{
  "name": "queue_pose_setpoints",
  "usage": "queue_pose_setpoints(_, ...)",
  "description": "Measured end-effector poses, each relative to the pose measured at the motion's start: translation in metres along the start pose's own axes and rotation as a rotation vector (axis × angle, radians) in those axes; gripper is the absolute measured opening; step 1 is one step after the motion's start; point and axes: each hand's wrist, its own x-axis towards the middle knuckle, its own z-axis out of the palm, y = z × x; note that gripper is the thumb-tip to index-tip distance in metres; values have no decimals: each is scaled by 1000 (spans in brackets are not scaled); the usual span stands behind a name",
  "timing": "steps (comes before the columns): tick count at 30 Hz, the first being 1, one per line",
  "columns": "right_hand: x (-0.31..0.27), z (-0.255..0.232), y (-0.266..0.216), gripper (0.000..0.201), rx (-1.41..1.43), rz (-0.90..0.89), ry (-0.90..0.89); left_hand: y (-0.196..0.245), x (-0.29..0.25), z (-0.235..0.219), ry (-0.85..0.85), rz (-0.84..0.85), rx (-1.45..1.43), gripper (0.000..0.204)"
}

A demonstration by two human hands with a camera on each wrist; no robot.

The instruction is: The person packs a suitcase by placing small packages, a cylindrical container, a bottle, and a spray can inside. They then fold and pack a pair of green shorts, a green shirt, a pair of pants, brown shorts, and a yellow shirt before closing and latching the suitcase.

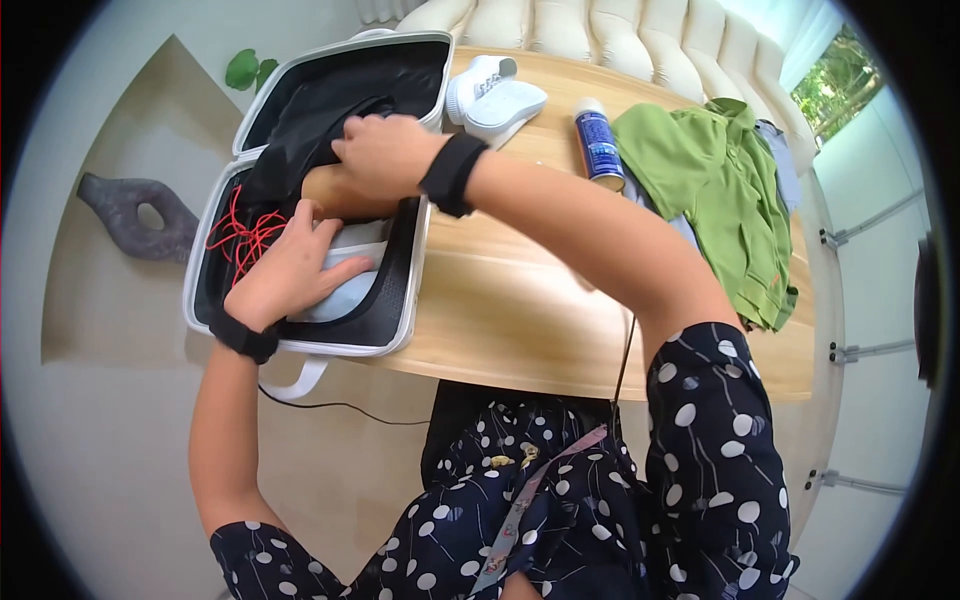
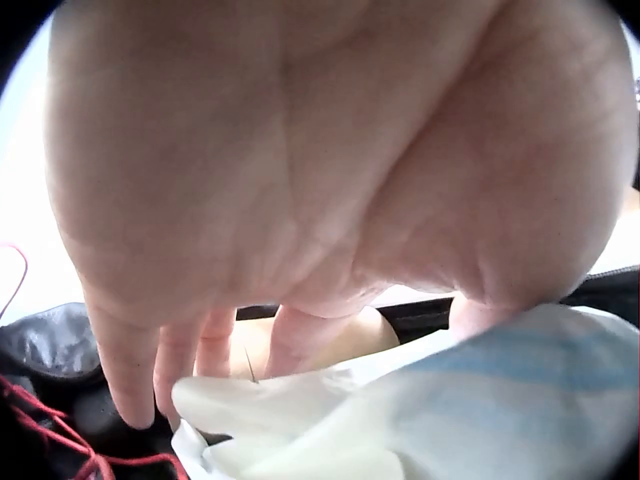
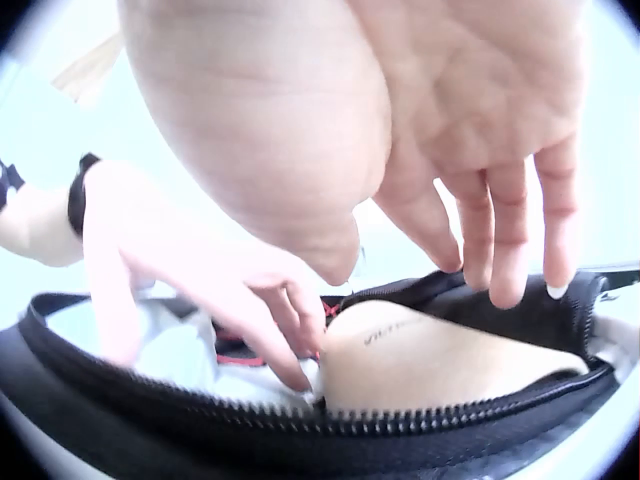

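Note:
An open white hard-shell suitcase (image 1: pixel 420 270) with black lining stands at the table's left end. Inside lies a smooth tan item (image 1: pixel 345 195) with dark lettering on its side. My left hand (image 1: pixel 290 265) reaches in, fingertips at the tan item's near edge and thumb over a white and pale-blue soft package (image 2: pixel 480 400). Above the tan item is my right hand (image 1: pixel 390 155), its fingers pointing down with nothing gripped between them in the right wrist view. Black fabric (image 1: pixel 290 150) lies beyond, toward the lid. A bundle of red cord (image 1: pixel 240 240) sits left of my left hand.
White shoes (image 1: pixel 495 95) stand right of the lid. Farther right are a blue spray can (image 1: pixel 598 145) and a green shirt (image 1: pixel 710 180) over paler cloth, on the wooden table (image 1: pixel 520 290). A zipper (image 3: pixel 400 415) edges the suitcase's near side. A cream sofa (image 1: pixel 570 28) is behind.

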Motion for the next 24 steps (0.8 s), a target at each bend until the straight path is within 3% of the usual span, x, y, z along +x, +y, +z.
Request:
queue_pose_setpoints(2, -9, -13, 27, 43, 172, 56, 117, -12, 1, 15, 133, 131, -87, 57)
queue_pose_setpoints(4, -23, -41, 68, 39, 220, 166, 70, -12, 3, 14, 50, 131, -132, 58)
queue_pose_setpoints(5, -37, -43, 96, 36, 199, 209, 170, -12, 4, 15, 24, 122, -147, 62)
queue_pose_setpoints(6, -46, -54, 121, 34, 100, 365, -11, -12, 5, 13, 0, 112, -160, 65)
queue_pose_setpoints(7, -62, -54, 152, 35, 48, 464, -51, -9, 7, 10, -49, 97, -178, 66)
queue_pose_setpoints(10, -121, -54, 197, 51, -205, 494, -214, -10, 9, 10, -73, 74, -172, 68)
queue_pose_setpoints(12, -136, -55, 197, 66, -187, 638, -462, -13, 13, 14, -79, 88, -178, 65)
queue_pose_setpoints(15, -145, -45, 184, 75, 103, 862, -556, -17, 12, 11, -111, 91, -203, 61)
queue_pose_setpoints(16, -145, -43, 178, 74, 115, 880, -560, -14, 13, 5, -164, 55, -228, 60)
queue_pose_setpoints(18, -159, -16, 190, 71, 110, 824, -337, -15, 17, 5, -182, 15, -236, 70)
queue_pose_setpoints(22, -154, -30, 186, 68, 207, 908, -416, -14, 23, 9, -167, 11, -166, 75)
queue_pose_setpoints(24, -150, -36, 193, 59, 330, 936, -284, -15, 25, 7, -198, 2, -135, 76)
